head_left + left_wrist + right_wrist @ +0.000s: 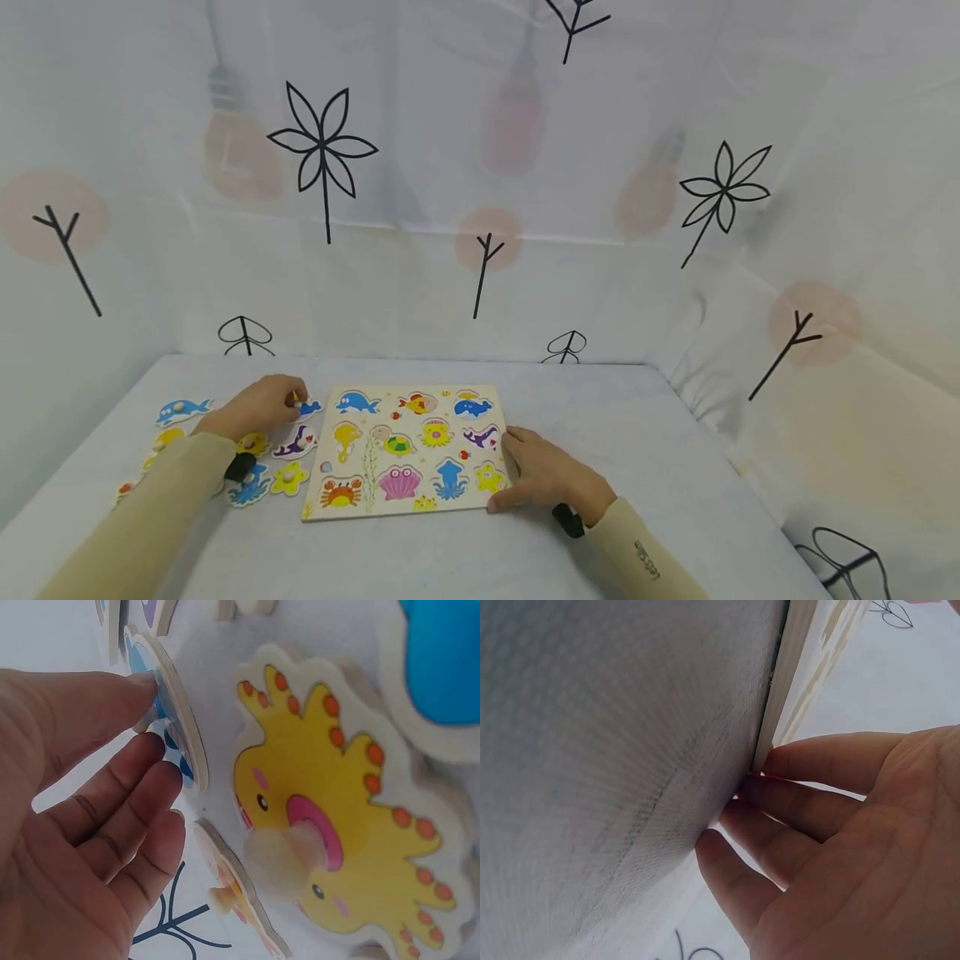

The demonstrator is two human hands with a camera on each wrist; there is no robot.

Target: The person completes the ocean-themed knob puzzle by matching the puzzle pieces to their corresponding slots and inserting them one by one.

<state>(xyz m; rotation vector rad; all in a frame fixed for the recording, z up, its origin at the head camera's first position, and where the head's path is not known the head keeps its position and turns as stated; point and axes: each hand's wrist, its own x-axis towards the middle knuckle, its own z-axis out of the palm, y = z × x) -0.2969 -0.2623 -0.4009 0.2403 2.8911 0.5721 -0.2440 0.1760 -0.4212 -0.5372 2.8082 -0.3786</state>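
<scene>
My left hand (264, 404) pinches a blue whale puzzle piece (310, 408) left of the wooden puzzle board (381, 508). In the left wrist view thumb and fingertips meet at this piece (180, 705), partly hiding its knob. Close by is a yellow octopus piece (360, 825) with a pale knob. My right hand (551, 475) rests at the board's right side, thumb by the near corner. The right wrist view has its fairly straight fingers (810, 806) touching the board's edge (787, 682) and the tabletop; the thumb is out of that view.
Loose pieces lie left of the board: a blue whale (180, 410), a purple one (296, 443), a yellow starfish (288, 478), a blue squid (249, 487) and others partly behind the left sleeve. A white cloth covers the table (570, 400); patterned fabric (450, 167) hangs behind.
</scene>
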